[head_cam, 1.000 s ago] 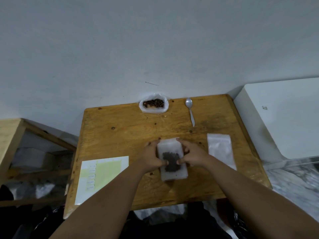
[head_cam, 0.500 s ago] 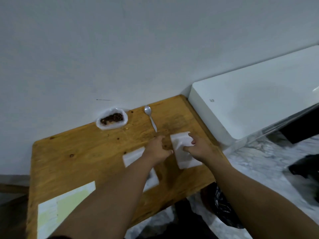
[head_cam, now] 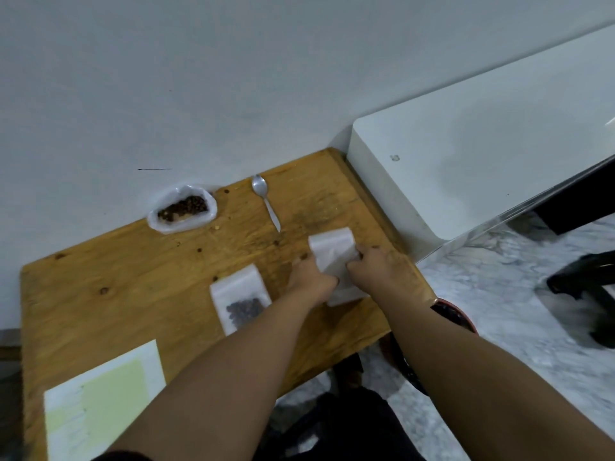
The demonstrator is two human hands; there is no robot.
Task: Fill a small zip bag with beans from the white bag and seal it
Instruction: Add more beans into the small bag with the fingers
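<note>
A small zip bag [head_cam: 240, 302] holding dark beans lies flat on the wooden table [head_cam: 133, 284], left of my hands. Further right, an empty small zip bag [head_cam: 332, 252] lies on the table. My left hand [head_cam: 311, 277] pinches its left edge and my right hand [head_cam: 376, 269] grips its right edge. The white bag [head_cam: 181, 211], open with brown beans inside, sits at the table's far edge by the wall. A metal spoon [head_cam: 266, 201] lies to its right.
A sheet of white and yellow paper [head_cam: 100, 400] lies at the table's near left corner. A white box-like unit [head_cam: 466, 154] stands against the table's right side. Marble floor and a dark bin [head_cam: 446, 314] are below right.
Both hands left the bean-filled zip bag in the middle and moved right onto the empty zip bag. The view swung to the right.
</note>
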